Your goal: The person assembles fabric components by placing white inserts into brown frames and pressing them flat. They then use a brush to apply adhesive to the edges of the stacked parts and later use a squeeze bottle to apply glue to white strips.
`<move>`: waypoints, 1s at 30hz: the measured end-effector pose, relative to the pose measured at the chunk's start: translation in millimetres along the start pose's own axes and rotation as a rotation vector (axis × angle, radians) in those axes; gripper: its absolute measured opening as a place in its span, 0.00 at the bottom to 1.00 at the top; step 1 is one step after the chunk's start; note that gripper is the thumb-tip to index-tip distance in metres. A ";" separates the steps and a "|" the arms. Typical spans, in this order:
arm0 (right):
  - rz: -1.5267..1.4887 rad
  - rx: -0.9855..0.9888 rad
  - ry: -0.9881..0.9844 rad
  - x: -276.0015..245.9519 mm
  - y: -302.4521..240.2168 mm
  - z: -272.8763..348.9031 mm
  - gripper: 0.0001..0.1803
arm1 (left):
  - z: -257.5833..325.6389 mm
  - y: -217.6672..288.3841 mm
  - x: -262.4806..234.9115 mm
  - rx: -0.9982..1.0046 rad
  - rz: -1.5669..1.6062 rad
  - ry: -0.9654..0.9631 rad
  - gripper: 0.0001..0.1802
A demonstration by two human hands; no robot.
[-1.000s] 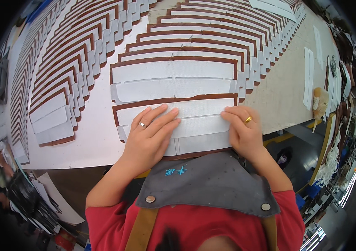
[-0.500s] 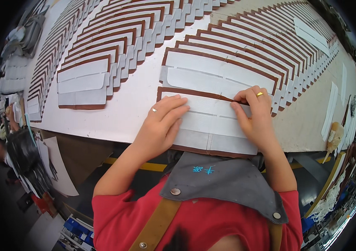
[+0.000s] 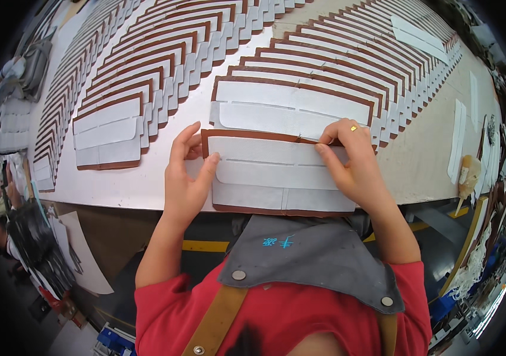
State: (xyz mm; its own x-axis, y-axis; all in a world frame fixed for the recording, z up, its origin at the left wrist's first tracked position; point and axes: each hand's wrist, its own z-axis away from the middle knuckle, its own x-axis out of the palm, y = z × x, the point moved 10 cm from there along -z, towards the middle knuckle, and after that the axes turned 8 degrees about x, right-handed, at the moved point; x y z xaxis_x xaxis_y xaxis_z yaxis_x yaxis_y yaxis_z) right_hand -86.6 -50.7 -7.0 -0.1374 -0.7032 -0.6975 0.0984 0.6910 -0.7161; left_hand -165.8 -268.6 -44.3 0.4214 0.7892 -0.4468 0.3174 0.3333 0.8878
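Evidently the two hands share out the steadying of a long white-faced panel [image 3: 277,173] with brown margins, which lies at the table's near rim, directly in front of the apron [image 3: 309,255]. With the clock centred on that panel and twelve pointing away from the person, the left hand [image 3: 189,169] sits at nine, loosely spread, its thumb touching the panel's end while the fingers stand off beside it, perhaps to keep that end square. At one, the right hand [image 3: 351,157] pinches the upper brown margin between thumb and fingers, probably because the border offers a grip there; its far fingertips are hidden. The long axis runs roughly nine to three, the right end dipping slightly toward four, and the grey lower strip faces six. Toward one, a row of overlapping panels [image 3: 291,98] climbs away, staggered seemingly so each brown margin stays exposed; a second row [image 3: 107,124] stands toward ten, similarly stepped. Loose white strips [image 3: 457,142] lie near three.
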 end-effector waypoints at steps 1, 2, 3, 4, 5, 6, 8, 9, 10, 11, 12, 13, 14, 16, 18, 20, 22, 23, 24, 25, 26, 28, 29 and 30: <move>0.004 -0.009 0.005 -1.0 -2.1 0.1 0.05 | 1.4 -0.5 1.8 -0.009 0.026 -0.011 0.27; 0.001 -0.006 0.013 -1.0 -3.3 -0.3 0.05 | 3.5 -1.8 2.0 -0.017 0.049 -0.021 0.27; -0.002 -0.004 0.020 -0.5 -4.6 -0.9 0.05 | 4.9 -3.0 1.9 -0.027 0.072 -0.029 0.28; -0.005 -0.003 0.026 0.0 -6.1 -1.9 0.05 | 5.7 -5.8 -1.1 -0.058 0.141 0.004 0.28; -0.010 -0.005 0.021 1.7 -8.1 -3.8 0.04 | 5.9 -8.0 -4.5 -0.088 0.208 0.041 0.28; -0.014 -0.008 0.014 3.5 -10.1 -6.2 0.04 | 6.5 -10.3 -8.1 -0.119 0.275 0.078 0.28; -0.041 -0.004 -0.007 8.2 -13.4 -12.0 0.04 | 5.4 -7.3 -16.5 -0.152 0.339 0.116 0.28; -0.063 0.003 -0.021 11.3 -14.4 -15.4 0.04 | 5.4 -6.9 -21.3 -0.168 0.372 0.136 0.29; -0.084 0.009 -0.037 14.7 -15.8 -19.1 0.05 | 6.3 -7.9 -26.9 -0.176 0.386 0.156 0.29; -0.090 0.000 -0.053 18.5 -19.5 -23.0 0.05 | 8.0 -9.1 -33.3 -0.185 0.398 0.180 0.29; -0.096 -0.009 -0.070 22.5 -23.6 -27.1 0.05 | 10.0 -10.9 -39.5 -0.194 0.410 0.204 0.29; -0.102 -0.020 -0.088 26.5 -27.9 -31.3 0.06 | 11.7 -12.0 -45.1 -0.190 0.434 0.234 0.29; -0.140 -0.016 -0.093 30.0 -31.4 -36.5 0.06 | 13.5 -13.6 -52.0 -0.185 0.452 0.265 0.28; -0.217 -0.011 -0.109 36.0 -37.7 -46.6 0.08 | 18.2 -18.1 -70.5 -0.187 0.457 0.327 0.29; -0.136 0.016 -0.197 48.9 -36.0 -56.0 0.09 | 24.7 -25.9 -94.7 -0.204 0.421 0.391 0.29; -0.133 0.176 -0.324 66.9 -26.3 -64.9 0.10 | 32.5 -39.8 -128.6 -0.179 0.426 0.490 0.28; -0.229 0.200 -0.340 84.0 -28.6 -76.2 0.11 | 38.5 -47.4 -155.8 -0.162 0.434 0.560 0.28; -0.279 0.215 -0.351 92.2 -30.6 -81.2 0.11 | 41.8 -48.8 -164.4 -0.160 0.439 0.588 0.28; -0.302 0.213 -0.355 96.2 -37.7 -85.5 0.11 | 44.9 -49.9 -172.1 -0.158 0.446 0.613 0.28; -0.329 0.224 -0.375 101.4 -40.3 -89.0 0.11 | 47.7 -50.4 -179.0 -0.155 0.452 0.637 0.28; -0.353 0.236 -0.397 107.3 -41.2 -92.8 0.11 | 49.7 -50.3 -183.1 -0.153 0.445 0.647 0.28; -0.385 0.268 -0.428 116.2 -43.1 -97.0 0.10 | 54.5 -52.2 -189.2 -0.153 0.424 0.661 0.28; -0.383 0.274 -0.436 118.6 -44.3 -98.3 0.11 | 56.1 -53.4 -190.8 -0.153 0.417 0.666 0.28; -0.381 0.282 -0.441 120.8 -45.3 -99.5 0.11 | 56.9 -54.4 -191.9 -0.151 0.416 0.665 0.28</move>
State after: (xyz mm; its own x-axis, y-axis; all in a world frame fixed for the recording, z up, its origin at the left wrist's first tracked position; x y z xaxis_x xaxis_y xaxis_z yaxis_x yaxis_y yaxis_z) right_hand -205.7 -150.3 -56.3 0.1987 -0.9345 -0.2953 0.3858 0.3515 -0.8530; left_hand -215.7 -467.6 -13.1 -0.1307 0.9906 0.0415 0.1065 -0.0276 0.9939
